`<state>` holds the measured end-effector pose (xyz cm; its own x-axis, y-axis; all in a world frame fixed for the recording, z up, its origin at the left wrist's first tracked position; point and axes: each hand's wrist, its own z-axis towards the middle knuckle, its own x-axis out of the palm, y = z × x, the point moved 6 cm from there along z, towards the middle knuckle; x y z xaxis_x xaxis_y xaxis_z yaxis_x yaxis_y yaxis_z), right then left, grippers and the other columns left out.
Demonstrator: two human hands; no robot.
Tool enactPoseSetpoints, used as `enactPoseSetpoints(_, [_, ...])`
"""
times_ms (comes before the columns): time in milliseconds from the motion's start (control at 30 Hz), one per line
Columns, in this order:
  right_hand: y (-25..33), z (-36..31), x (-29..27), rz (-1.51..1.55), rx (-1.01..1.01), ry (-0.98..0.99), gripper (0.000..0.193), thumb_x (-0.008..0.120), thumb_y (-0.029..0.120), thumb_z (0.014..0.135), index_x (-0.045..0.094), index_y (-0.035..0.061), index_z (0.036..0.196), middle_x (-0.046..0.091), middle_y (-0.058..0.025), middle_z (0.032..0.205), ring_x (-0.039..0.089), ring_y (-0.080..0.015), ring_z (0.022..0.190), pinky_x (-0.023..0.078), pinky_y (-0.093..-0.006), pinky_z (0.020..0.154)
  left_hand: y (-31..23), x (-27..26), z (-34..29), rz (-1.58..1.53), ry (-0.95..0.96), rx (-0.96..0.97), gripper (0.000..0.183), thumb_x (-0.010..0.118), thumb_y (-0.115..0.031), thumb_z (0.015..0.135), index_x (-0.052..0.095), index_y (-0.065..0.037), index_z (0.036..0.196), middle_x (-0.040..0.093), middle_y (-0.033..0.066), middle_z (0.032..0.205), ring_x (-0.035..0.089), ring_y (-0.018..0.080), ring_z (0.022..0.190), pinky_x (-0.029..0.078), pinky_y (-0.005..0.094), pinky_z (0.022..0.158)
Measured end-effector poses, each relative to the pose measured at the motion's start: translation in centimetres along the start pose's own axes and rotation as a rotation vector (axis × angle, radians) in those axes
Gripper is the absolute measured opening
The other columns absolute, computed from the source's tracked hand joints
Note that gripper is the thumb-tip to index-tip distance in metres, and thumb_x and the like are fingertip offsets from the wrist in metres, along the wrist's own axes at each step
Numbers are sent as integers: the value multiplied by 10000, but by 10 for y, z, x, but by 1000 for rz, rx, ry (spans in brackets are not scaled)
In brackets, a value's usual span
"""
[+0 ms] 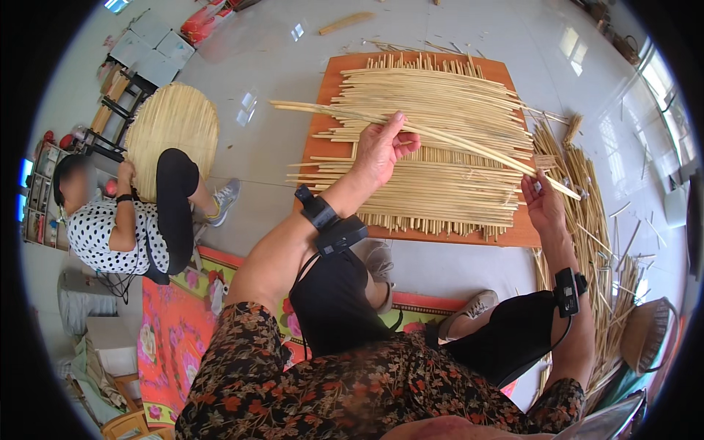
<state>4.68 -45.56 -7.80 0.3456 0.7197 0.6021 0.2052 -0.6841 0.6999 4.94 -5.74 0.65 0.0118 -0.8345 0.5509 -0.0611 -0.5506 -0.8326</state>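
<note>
Straw-yellow and probably light, stiff but likely to crack if bent hard, the long stalks (469, 146) slant above the tabletop (526, 232), pinched near mid-length by my left hand (378, 149) and near one end by my right hand (543, 204), sensible holds both.

Matt, dry plant stalks (433, 94) on a smooth, perhaps wooden board (524, 231), over glossy floor (268, 158).

Both arms (282, 246) reach forward, left fingers (408, 142) bent in a pinch, right fingers (529, 191) curled upward.
</note>
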Motion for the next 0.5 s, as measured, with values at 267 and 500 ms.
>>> enactPoseSetpoints(267, [1,1,-3,-22,3,-26,182,713,118,998,651,-19,1101,661,-107,1003,725,-249,970,674,-364,880,-3,7,-1,-12,-3,24,225,736,-274,996,690,-55,981,720,62,873,744,188,805,651,334,743])
enactPoseSetpoints(500, [0,5,-8,-10,25,-15,193,699,132,1010,649,-20,1120,670,-107,1019,719,-234,974,664,-353,898,1,6,-1,7,10,-10,163,692,-229,1028,698,-66,1039,722,50,932,742,181,863,651,338,795])
